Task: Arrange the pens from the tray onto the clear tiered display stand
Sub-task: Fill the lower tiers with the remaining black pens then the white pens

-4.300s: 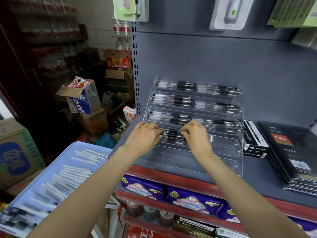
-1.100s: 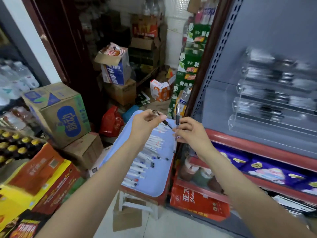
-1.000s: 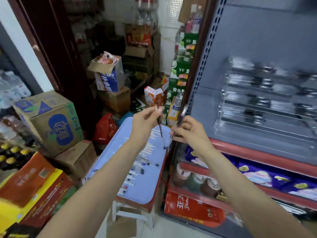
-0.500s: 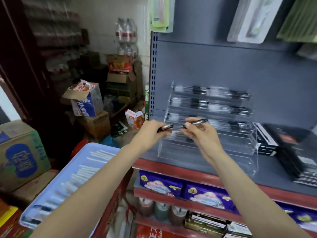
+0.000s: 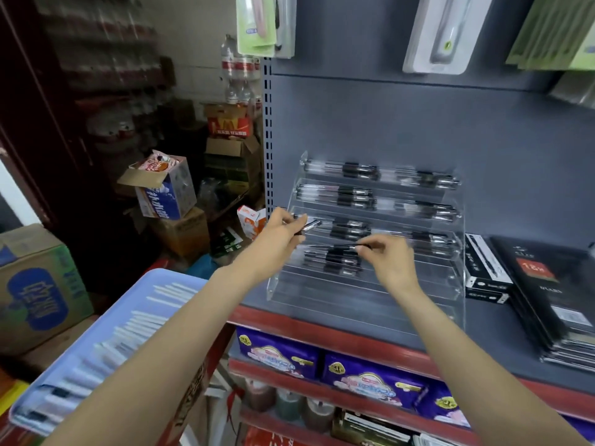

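The clear tiered display stand (image 5: 450,284) sits on the grey shelf, with black-grip pens lying along its upper tiers. My left hand (image 5: 280,239) is at the stand's left edge, closed on a pen (image 5: 310,225) that points right. My right hand (image 5: 391,262) pinches the end of a second pen (image 5: 335,247), held level over the fourth tier where a few pens (image 5: 335,263) lie. The two lowest tiers hold nothing. The light blue tray (image 5: 135,300) at lower left holds several pens in rows.
Black pen boxes (image 5: 486,268) and a stack of black notebooks (image 5: 553,294) lie right of the stand. The shelf has a red front edge (image 5: 322,329); purple packs (image 5: 370,378) fill the shelf below. Cardboard boxes (image 5: 38,284) crowd the floor at left. Packaged goods hang above.
Both hands have carried a pen each from the tray up to the stand. In the last half second the hands moved apart, and the right hand lowered its pen to the fourth tier.
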Demonstrator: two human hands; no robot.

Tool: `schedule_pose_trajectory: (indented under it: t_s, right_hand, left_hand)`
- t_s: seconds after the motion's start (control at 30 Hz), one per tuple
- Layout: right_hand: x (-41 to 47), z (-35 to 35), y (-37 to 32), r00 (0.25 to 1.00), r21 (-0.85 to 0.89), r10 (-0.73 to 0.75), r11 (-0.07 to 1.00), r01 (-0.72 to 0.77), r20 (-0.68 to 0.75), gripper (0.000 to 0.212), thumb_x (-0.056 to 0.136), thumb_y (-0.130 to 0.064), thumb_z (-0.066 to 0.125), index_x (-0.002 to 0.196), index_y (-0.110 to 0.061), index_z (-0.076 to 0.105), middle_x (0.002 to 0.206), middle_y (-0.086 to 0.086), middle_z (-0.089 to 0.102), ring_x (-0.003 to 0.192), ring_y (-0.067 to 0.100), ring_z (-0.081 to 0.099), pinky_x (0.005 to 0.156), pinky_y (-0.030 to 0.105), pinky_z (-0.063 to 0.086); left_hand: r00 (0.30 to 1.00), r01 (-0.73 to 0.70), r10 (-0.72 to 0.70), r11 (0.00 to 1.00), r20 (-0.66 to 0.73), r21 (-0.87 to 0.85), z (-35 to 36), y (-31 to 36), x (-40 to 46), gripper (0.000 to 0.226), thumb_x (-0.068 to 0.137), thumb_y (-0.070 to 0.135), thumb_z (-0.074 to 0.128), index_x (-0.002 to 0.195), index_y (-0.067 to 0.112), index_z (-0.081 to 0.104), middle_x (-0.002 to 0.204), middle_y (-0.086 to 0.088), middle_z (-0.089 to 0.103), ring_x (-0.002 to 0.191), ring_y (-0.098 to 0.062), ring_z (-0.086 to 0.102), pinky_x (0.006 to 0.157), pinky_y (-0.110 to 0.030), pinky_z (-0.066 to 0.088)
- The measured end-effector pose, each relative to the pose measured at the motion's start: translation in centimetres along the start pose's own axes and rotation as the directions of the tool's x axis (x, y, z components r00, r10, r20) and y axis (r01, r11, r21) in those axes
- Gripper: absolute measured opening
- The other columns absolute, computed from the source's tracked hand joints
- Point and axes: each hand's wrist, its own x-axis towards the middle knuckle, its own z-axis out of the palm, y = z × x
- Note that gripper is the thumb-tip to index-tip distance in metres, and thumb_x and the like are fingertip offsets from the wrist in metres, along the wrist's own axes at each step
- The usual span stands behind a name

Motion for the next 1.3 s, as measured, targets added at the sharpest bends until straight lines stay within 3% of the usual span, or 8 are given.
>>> schedule_pose_trajectory:
  t_s: [0.17, 0.33, 0.47, 0.57, 0.7, 0.9, 1.2, 1.3]
  right_hand:
    - [0.1, 0.7, -0.4, 0.992, -0.26, -0.116, 0.958, 0.125, 0.048, 0.004, 0.084, -0.015, 0.069, 0.088, -0.013, 0.069, 0.085, -0.001, 0.067, 0.077, 0.014, 0.059, 0.074, 0.028, 0.049]
    - [0.1, 0.8, -0.1, 0.978, -0.466, -0.179, 0.859, 0.209, 0.11, 0.009, 0.087, -0.017, 0.065, 0.092, -0.011, 0.071, 0.097, 0.005, 0.06, 0.086, 0.02, 0.059, 0.067, 0.026, 0.043]
    - [0.6, 0.7, -0.4, 0.977, -0.381, -0.137, 0.904, 0.192, 0.165, 0.019, 0.086, -0.015, 0.066, 0.104, -0.01, 0.069, 0.101, 0.007, 0.061, 0.087, 0.019, 0.059, 0.077, 0.022, 0.044]
    - [0.3, -0.1, -1.4, 0.985, -0.119, -0.136, 0.982, 0.149, 0.111, 0.018, 0.089, -0.017, 0.062, 0.104, -0.013, 0.07, 0.097, -0.002, 0.066, 0.082, 0.008, 0.057, 0.07, 0.008, 0.04]
    - [-0.3, -0.7, -1.8, 0.97, 0.12, -0.138, 0.986, 0.116, 0.201, 0.01, 0.086, -0.015, 0.066, 0.093, -0.02, 0.07, 0.084, -0.009, 0.068, 0.076, 0.005, 0.065, 0.078, 0.02, 0.051]
    - [-0.2, -2.2, -0.1, 0.991, 0.109, -0.072, 0.992, 0.06, 0.112, 0.011, 0.08, -0.008, 0.071, 0.087, -0.016, 0.072, 0.076, -0.014, 0.065, 0.065, -0.013, 0.059, 0.068, 0.004, 0.046]
    - [-0.7, -1.2, 0.4, 0.995, -0.095, -0.057, 0.993, 0.064, 0.076, 0.016, 0.082, -0.007, 0.069, 0.097, -0.008, 0.074, 0.086, 0.0, 0.069, 0.073, 0.002, 0.056, 0.063, -0.007, 0.035]
    - [-0.9, -0.8, 0.5, 0.992, -0.179, -0.089, 0.978, 0.105, 0.094, 0.015, 0.081, -0.006, 0.07, 0.095, -0.008, 0.075, 0.088, 0.004, 0.069, 0.066, 0.0, 0.05, 0.063, -0.006, 0.034]
  left_hand:
    - [0.999, 0.007, -0.009, 0.999, -0.042, -0.054, -0.4, -0.5, -0.5, 0.027, 0.086, 0.018, 0.064, 0.112, 0.015, 0.059, 0.101, 0.0, 0.062, 0.097, -0.02, 0.059, 0.088, -0.037, 0.049]
    - [0.995, -0.036, 0.031, 0.998, -0.093, -0.052, 0.1, -0.5, -0.3, 0.015, 0.084, 0.011, 0.066, 0.099, 0.009, 0.067, 0.1, -0.004, 0.069, 0.096, -0.018, 0.063, 0.089, -0.022, 0.046]
    - [0.994, -0.085, 0.085, 0.996, -0.065, -0.006, 0.7, -0.2, 0.1, 0.025, 0.087, 0.002, 0.058, 0.11, 0.009, 0.067, 0.11, -0.008, 0.064, 0.102, -0.019, 0.06, 0.09, -0.016, 0.039]
    - [0.994, -0.094, 0.092, 0.995, -0.057, -0.039, 0.9, 0.3, 0.5, 0.024, 0.088, 0.005, 0.059, 0.11, 0.011, 0.067, 0.108, -0.007, 0.065, 0.099, -0.018, 0.061, 0.09, -0.017, 0.042]
    - [0.994, -0.108, 0.104, 0.986, -0.035, -0.131, 1.3, 1.2, 1.0, 0.019, 0.086, 0.008, 0.063, 0.104, 0.011, 0.068, 0.101, -0.003, 0.068, 0.091, -0.012, 0.062, 0.086, -0.015, 0.046]
    - [0.998, -0.053, 0.051, 0.997, -0.024, -0.058, 1.8, -0.6, 1.0, 0.014, 0.087, 0.016, 0.064, 0.1, 0.015, 0.067, 0.098, 0.001, 0.068, 0.089, -0.009, 0.06, 0.087, -0.03, 0.051]
    - [0.999, -0.046, 0.042, 0.981, 0.026, 0.189, 2.6, -1.6, 0.3, 0.028, 0.093, 0.007, 0.05, 0.117, 0.013, 0.062, 0.122, -0.008, 0.058, 0.117, -0.025, 0.051, 0.094, -0.042, 0.045]
    - [0.992, -0.127, 0.117, 0.965, 0.055, 0.228, 2.7, -1.9, -0.4, 0.03, 0.094, 0.01, 0.049, 0.121, 0.012, 0.061, 0.119, -0.009, 0.059, 0.113, -0.027, 0.054, 0.091, -0.043, 0.047]
